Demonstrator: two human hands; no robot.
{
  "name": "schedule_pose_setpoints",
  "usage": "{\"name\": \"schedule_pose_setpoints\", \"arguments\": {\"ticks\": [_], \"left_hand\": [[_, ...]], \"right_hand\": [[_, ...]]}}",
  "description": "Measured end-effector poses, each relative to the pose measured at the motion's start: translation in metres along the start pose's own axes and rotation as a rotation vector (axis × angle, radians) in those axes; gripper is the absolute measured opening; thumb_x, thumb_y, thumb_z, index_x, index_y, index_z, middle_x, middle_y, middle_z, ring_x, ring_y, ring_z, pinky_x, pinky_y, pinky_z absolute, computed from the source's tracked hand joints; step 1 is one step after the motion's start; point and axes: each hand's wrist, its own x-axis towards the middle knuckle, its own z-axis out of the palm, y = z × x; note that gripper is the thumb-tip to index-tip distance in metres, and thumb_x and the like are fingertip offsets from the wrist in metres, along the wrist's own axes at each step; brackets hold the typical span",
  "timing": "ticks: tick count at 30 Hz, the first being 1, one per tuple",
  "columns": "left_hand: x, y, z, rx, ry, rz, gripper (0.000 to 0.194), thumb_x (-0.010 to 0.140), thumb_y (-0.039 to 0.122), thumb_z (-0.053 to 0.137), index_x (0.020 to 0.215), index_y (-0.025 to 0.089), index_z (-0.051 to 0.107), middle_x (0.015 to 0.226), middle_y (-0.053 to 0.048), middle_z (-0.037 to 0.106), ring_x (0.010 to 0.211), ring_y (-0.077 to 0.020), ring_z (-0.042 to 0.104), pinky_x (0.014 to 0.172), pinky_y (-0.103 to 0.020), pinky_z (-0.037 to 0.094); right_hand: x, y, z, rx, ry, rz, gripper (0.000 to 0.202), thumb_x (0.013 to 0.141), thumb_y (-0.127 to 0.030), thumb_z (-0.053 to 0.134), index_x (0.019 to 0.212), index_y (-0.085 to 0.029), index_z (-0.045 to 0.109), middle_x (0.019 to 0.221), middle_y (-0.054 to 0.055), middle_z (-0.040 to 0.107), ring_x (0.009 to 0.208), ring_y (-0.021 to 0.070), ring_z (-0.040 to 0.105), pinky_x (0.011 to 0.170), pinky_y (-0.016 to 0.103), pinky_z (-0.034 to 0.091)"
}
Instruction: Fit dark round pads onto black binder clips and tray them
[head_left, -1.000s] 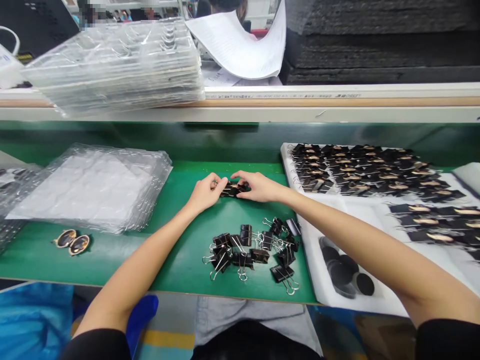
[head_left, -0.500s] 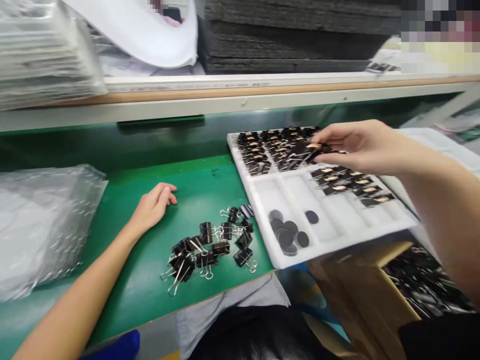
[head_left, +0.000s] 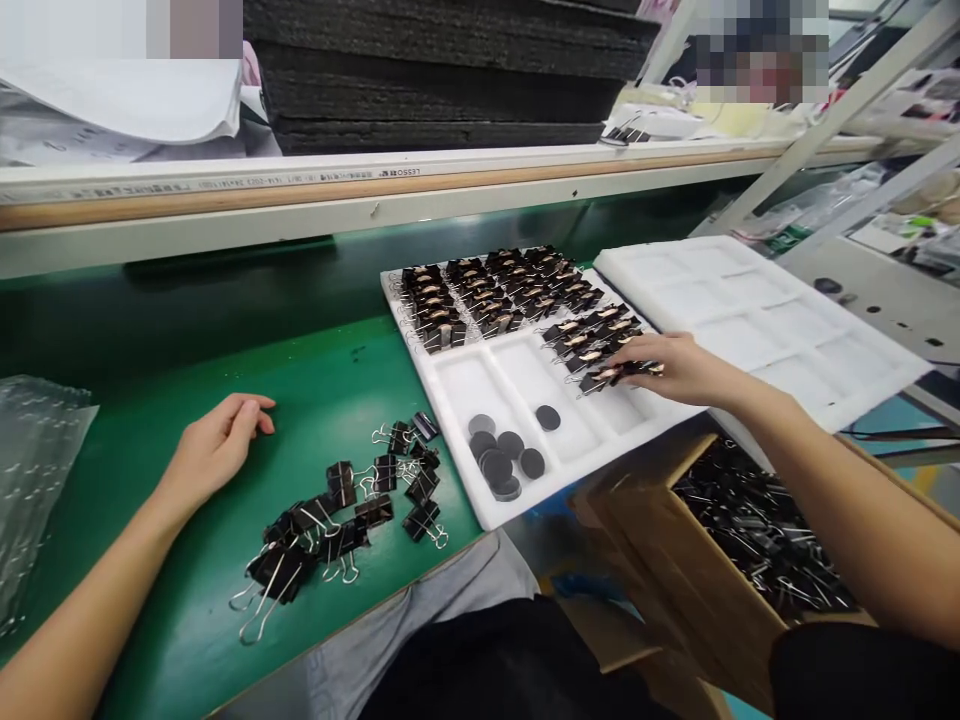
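My right hand (head_left: pixel 667 368) reaches over the white foam tray (head_left: pixel 480 500), its fingers closed round a black binder clip (head_left: pixel 604 378) in the front row of clips. Rows of clips with pale pieces in their jaws (head_left: pixel 427 300) fill the tray's back compartments. Several black discs (head_left: pixel 496 465) lie in the front left compartment, and one disc (head_left: pixel 547 417) is in the compartment beside it. My left hand (head_left: pixel 219 445) rests on the green table (head_left: pixel 300 385), fingers curled with nothing seen in them. Near it lies a loose pile of black binder clips (head_left: pixel 281 570).
Another white foam tray (head_left: pixel 750 300) is at the right. Below it, an open cardboard box (head_left: pixel 694 560) holds many binder clips. Clear plastic trays (head_left: pixel 37 480) sit at the left edge. Black foam sheets (head_left: pixel 450 75) are stacked on the shelf (head_left: pixel 420 205) behind.
The view has swung to the right. My right hand has moved from above the back compartments down to the front row of clips in the tray. My left hand keeps its place on the table.
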Motion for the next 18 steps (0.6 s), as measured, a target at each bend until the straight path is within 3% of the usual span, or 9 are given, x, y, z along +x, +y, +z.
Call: {"name": "schedule_pose_setpoints", "arguments": {"ticks": [4, 10, 14, 18], "left_hand": [[-0.001, -0.001, 0.0, 0.004, -0.005, -0.003, 0.039, 0.1, 0.061, 0.038, 0.106, 0.032, 0.064, 0.088, 0.004, 0.071, 0.085, -0.0186, 0.064, 0.077, -0.029, 0.05], [-0.001, -0.003, -0.001, 0.052, 0.002, 0.001, 0.041, 0.099, 0.061, 0.037, 0.1, 0.031, 0.066, 0.096, 0.005, 0.075, 0.086, -0.0183, 0.066, 0.075, -0.028, 0.05], [0.0, -0.003, -0.001, 0.044, -0.013, -0.002, 0.038, 0.1, 0.055, 0.04, 0.102, 0.029, 0.067, 0.1, 0.004, 0.074, 0.085, -0.0171, 0.064, 0.072, -0.027, 0.047], [0.0, -0.004, 0.0, 0.057, -0.008, -0.008, 0.037, 0.1, 0.053, 0.041, 0.107, 0.029, 0.068, 0.099, 0.003, 0.074, 0.082, -0.0169, 0.063, 0.068, -0.025, 0.045]], "right_hand": [[0.001, 0.015, 0.015, -0.149, 0.095, -0.004, 0.018, 0.092, -0.026, 0.061, 0.102, -0.028, 0.075, 0.107, 0.011, 0.076, 0.105, 0.0267, 0.064, 0.083, 0.043, 0.029], [0.005, 0.016, 0.027, -0.178, 0.091, -0.023, 0.023, 0.094, -0.036, 0.059, 0.113, -0.026, 0.07, 0.116, 0.011, 0.072, 0.099, 0.0251, 0.066, 0.086, 0.042, 0.03], [0.004, 0.002, -0.001, -0.239, 0.167, -0.036, 0.026, 0.097, -0.041, 0.057, 0.113, -0.024, 0.068, 0.115, 0.014, 0.073, 0.098, 0.0266, 0.066, 0.09, 0.045, 0.031], [0.014, -0.043, -0.048, -0.207, 0.332, -0.088, 0.021, 0.099, -0.039, 0.053, 0.101, -0.025, 0.068, 0.097, 0.011, 0.075, 0.086, 0.0251, 0.068, 0.088, 0.044, 0.038]]}}
